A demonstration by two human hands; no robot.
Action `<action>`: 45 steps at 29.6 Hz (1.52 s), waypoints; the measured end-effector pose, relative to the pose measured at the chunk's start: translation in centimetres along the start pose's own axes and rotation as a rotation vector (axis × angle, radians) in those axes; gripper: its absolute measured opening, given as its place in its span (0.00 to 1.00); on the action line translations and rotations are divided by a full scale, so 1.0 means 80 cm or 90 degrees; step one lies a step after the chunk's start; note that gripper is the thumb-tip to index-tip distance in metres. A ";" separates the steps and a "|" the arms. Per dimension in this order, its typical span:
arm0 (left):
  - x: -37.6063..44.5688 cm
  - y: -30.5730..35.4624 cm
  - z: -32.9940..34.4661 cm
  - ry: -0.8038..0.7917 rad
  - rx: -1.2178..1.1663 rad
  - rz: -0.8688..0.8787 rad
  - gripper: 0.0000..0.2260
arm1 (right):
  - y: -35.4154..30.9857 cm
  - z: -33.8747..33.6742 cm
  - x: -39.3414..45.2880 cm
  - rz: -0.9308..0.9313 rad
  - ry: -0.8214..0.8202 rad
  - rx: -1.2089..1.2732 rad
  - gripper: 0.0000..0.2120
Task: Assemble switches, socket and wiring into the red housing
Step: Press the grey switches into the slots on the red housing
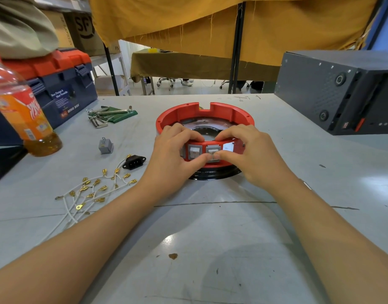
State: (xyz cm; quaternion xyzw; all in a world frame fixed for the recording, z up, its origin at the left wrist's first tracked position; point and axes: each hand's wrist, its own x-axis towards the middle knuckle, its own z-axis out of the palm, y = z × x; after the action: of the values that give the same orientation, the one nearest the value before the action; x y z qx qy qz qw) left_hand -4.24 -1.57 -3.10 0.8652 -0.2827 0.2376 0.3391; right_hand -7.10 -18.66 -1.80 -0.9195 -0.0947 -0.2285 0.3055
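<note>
The round red housing (205, 119) sits flat on a black base near the middle of the tabletop (210, 238), open side up. Two grey switches (194, 152) sit side by side in its near wall. Toward the left edge lie a loose grey switch (105, 146), a black socket (134, 162) and white wires (94, 189) with brass ends.

Both forearms are bare to the frame's edge — no sleeves, no gloves. The left hand (175, 148) and right hand (250, 150) carry no rings; short, unpainted nails show. Near the right wrist sits a small pale mark — unclear.
</note>
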 end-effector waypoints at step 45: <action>0.003 -0.003 -0.001 0.042 -0.021 0.024 0.11 | 0.011 0.003 0.003 -0.015 0.039 -0.041 0.14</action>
State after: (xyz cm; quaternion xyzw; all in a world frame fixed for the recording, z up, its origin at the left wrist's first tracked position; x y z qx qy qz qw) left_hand -3.91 -1.40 -3.00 0.8456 -0.2917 0.2675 0.3581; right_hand -6.53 -19.20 -2.33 -0.9202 -0.0892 -0.2629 0.2760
